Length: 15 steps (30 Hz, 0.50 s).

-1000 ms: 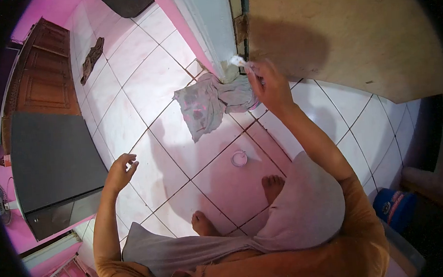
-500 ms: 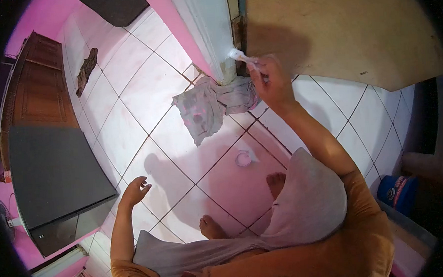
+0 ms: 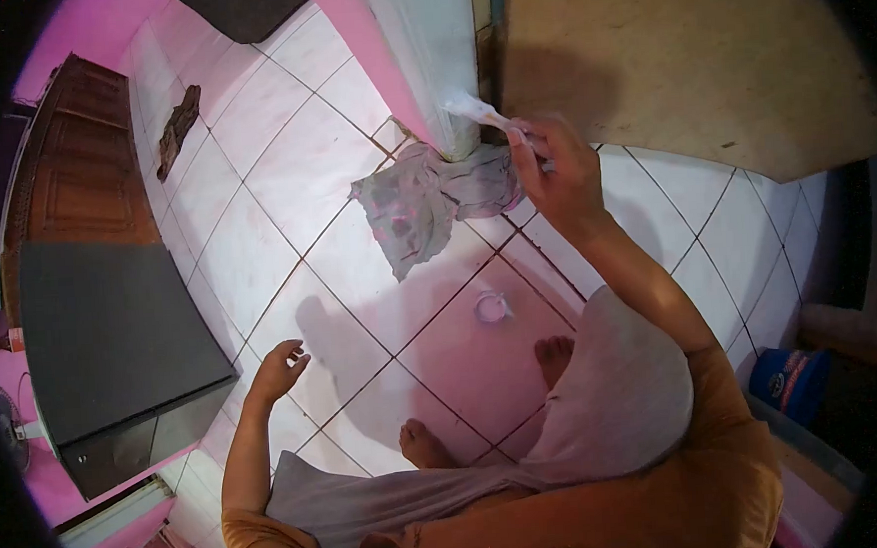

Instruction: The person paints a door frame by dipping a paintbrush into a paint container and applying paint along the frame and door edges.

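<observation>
The right hand (image 3: 565,176) clasps the brush (image 3: 491,118), bristles against the frame (image 3: 425,51) just beyond the grip, the frame looking white above but patchy, seemingly unfinished, at its foot, while the left hand (image 3: 279,370) hangs empty, fingers loosely parted.

Right hand (image 3: 564,173) pinches, arm outstretched; left hand (image 3: 281,371) curls loosely.
</observation>
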Tool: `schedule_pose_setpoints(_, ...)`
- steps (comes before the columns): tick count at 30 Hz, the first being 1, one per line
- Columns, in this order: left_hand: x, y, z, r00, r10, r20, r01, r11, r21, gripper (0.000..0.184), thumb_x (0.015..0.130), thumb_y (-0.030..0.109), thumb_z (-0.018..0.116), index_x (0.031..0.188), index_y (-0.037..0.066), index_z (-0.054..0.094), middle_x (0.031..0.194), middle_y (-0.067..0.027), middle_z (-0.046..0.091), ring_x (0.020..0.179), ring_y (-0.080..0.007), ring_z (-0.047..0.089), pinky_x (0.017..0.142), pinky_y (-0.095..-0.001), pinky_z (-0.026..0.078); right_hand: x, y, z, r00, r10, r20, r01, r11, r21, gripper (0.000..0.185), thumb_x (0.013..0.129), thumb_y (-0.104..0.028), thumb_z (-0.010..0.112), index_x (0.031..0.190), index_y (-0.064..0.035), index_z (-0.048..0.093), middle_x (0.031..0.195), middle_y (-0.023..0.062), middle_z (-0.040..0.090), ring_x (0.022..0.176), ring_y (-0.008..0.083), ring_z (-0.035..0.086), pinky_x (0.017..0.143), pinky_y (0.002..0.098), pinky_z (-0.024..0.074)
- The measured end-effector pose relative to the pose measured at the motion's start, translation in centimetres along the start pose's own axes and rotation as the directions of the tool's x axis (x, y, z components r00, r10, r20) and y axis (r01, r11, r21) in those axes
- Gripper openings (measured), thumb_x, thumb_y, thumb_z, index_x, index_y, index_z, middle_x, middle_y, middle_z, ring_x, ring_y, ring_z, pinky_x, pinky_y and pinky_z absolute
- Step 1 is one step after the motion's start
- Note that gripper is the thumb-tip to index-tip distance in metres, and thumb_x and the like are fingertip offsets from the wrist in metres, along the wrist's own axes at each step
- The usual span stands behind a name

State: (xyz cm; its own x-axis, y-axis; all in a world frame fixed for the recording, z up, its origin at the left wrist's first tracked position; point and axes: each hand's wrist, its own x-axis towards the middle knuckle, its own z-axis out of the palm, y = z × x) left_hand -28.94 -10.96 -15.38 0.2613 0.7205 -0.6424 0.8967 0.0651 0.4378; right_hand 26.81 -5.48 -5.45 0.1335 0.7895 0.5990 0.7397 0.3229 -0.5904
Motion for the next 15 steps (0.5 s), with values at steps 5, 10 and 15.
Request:
schedule_pose_setpoints(5, 0.8, 7.2, 1.6, 0.991, 0.134, -0.020, -0.133, 0.991, 0.019, 0.056, 0.088, 0.019, 0.080, 0.135, -0.002, 0.058, 0.119, -0.0183, 0.069, 0.107, -0.0323, 0.068, 0.093, -0.0410, 0.055, -1.9, 3.1, 2.4, 0.996, -0.011, 0.085, 0.015, 0.999, -0.041, 0.017, 0.094, -0.014, 0.072, 0.104, -0.0018, 0.064, 0.090, 0.0149, 0.063, 0.073, 0.0321, 0.066, 0.061, 0.0420, 0.0534)
schedule_pose_setpoints(10, 3.9, 14.5, 8.0, 0.822, 0.569, -0.008, -0.567, 0.820, 0.074, 0.091, 0.074, 0.023, 0.091, 0.149, 0.001, 0.042, 0.143, -0.0241, 0.051, 0.133, -0.0417, 0.049, 0.113, -0.0471, 0.042, 0.3, 0.7, 1.6, 0.998, 0.042, -0.041, -0.039, 0.996, 0.081, 0.017, 0.094, -0.012, 0.073, 0.102, -0.0009, 0.063, 0.089, 0.0152, 0.063, 0.071, 0.0337, 0.065, 0.063, 0.0416, 0.0534)
schedule_pose_setpoints(15, 5.3, 19.5, 16.0, 0.808, 0.572, -0.139, -0.575, 0.818, 0.024, 0.104, 0.070, 0.028, 0.093, 0.152, 0.000, 0.036, 0.150, -0.0255, 0.042, 0.138, -0.0447, 0.042, 0.117, -0.0500, 0.037, -2.0, 2.4, 1.6, 1.000, 0.019, 0.007, -0.019, 1.000, 0.020, 0.017, 0.094, -0.011, 0.073, 0.104, -0.0008, 0.064, 0.088, 0.0154, 0.063, 0.070, 0.0337, 0.065, 0.063, 0.0414, 0.0531)
